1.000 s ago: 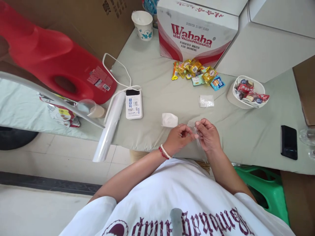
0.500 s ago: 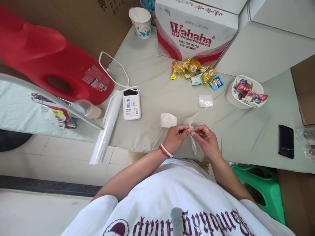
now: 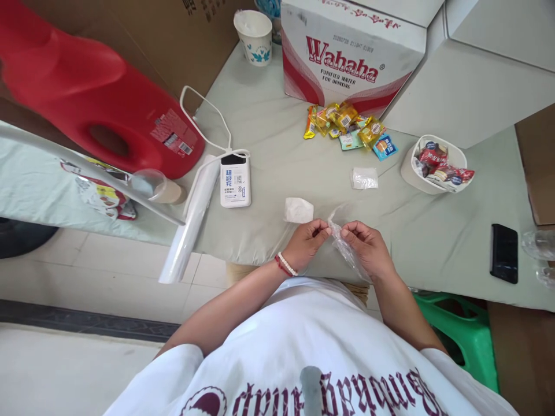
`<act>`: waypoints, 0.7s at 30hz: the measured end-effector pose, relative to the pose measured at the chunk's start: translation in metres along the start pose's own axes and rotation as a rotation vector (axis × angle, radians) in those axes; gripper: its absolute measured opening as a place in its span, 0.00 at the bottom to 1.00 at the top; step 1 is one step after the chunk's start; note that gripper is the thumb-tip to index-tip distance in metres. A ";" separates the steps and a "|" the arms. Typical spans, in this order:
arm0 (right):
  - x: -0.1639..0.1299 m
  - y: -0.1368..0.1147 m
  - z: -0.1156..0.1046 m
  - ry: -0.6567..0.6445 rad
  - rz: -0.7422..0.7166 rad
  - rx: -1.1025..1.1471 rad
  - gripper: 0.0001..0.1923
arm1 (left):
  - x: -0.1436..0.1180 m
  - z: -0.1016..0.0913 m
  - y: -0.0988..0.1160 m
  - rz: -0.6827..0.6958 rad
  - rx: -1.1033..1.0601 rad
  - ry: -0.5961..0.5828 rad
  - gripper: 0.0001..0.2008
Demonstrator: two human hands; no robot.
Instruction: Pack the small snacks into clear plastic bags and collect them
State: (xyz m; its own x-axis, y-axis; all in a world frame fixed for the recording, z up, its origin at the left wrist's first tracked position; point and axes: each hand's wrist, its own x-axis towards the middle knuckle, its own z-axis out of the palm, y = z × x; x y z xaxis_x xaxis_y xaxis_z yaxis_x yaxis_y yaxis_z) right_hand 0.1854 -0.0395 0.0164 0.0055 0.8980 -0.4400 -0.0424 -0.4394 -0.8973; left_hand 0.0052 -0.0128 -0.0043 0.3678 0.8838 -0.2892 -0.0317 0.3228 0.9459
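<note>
Head view: a clear plastic bag point(image 3: 344, 245) is held between both hands at the near edge of the surface point(image 3: 277, 156), just in front of the person's chest. Left hand point(image 3: 309, 242) pinches the bag's top edge with thumb and forefinger; a bead bracelet point(image 3: 286, 264) sits on that wrist. Right hand point(image 3: 366, 248) pinches the same edge from the other side, the rest of the bag trailing down under its palm. Fingertips of the two hands are close together, a small gap between them.

Just beyond the left hand lies a white packet point(image 3: 299, 210). Farther out, a small clear packet point(image 3: 364, 178). Right of that, a white bowl point(image 3: 410, 167) holding wrapped snacks. A loose heap of sweets point(image 3: 347, 124) lies before the Wahaha box point(image 3: 351, 52). A paper cup point(image 3: 256, 36) stands left of the box. A power bank point(image 3: 235, 180) with a white cable lies to the left, beside a roll point(image 3: 191, 219) that overhangs the edge. A black phone point(image 3: 503, 253) lies well to the right. A red jug point(image 3: 95, 98) lies far left.
</note>
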 end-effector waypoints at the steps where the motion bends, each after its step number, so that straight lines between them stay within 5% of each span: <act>1: 0.000 0.000 -0.001 -0.002 -0.012 -0.026 0.21 | 0.000 -0.001 0.000 -0.001 0.017 -0.006 0.20; 13: 0.009 -0.003 -0.031 0.109 -0.142 -0.093 0.17 | -0.002 -0.037 -0.001 -0.109 -0.126 0.045 0.15; 18: 0.005 -0.002 -0.017 -0.015 -0.152 -0.038 0.18 | -0.003 -0.021 0.007 -0.196 -0.457 0.046 0.23; 21: 0.004 -0.002 -0.015 -0.021 -0.090 0.020 0.20 | 0.002 -0.005 0.006 -0.207 -0.419 0.046 0.25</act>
State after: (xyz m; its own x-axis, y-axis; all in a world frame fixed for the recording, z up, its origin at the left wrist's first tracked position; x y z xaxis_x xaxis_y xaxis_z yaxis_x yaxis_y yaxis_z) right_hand 0.2003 -0.0357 0.0155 -0.0105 0.9341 -0.3570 -0.0628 -0.3569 -0.9320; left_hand 0.0016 -0.0072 0.0000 0.3650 0.7974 -0.4806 -0.3376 0.5945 0.7298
